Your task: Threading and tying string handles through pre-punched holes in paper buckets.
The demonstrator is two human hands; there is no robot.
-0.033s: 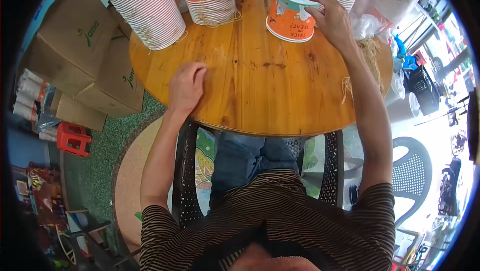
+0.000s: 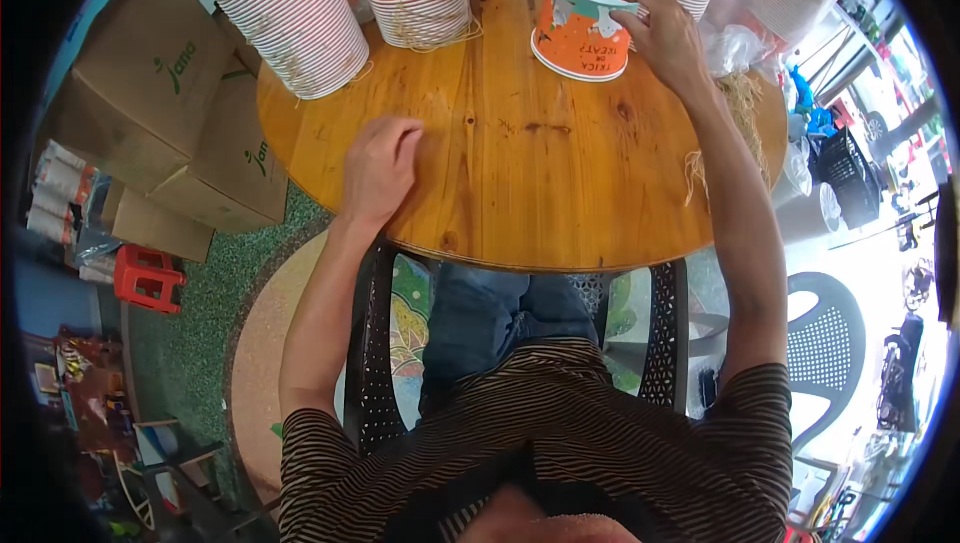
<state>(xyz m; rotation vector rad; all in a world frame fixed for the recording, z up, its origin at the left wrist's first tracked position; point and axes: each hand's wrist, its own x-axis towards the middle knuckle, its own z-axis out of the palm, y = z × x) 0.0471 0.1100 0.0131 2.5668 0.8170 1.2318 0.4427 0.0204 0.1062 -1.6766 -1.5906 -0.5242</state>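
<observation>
The right hand (image 2: 668, 38), fingers half curled, puts thumb and fingertips at the upper edge of the orange tub (image 2: 578, 41); whether they pinch it, I cannot tell. The tub stands base-up on the table (image 2: 540, 193), long axis upright, at the right hand's nine o'clock and, well apart, the left hand's (image 2: 382, 168) two o'clock. The left hand curls loosely, fingertips hidden, its contents unclear; a tall cup stack (image 2: 290, 28) rises at its eleven o'clock.

Right side overexposed by glare; fisheye edges bent, dark.
</observation>
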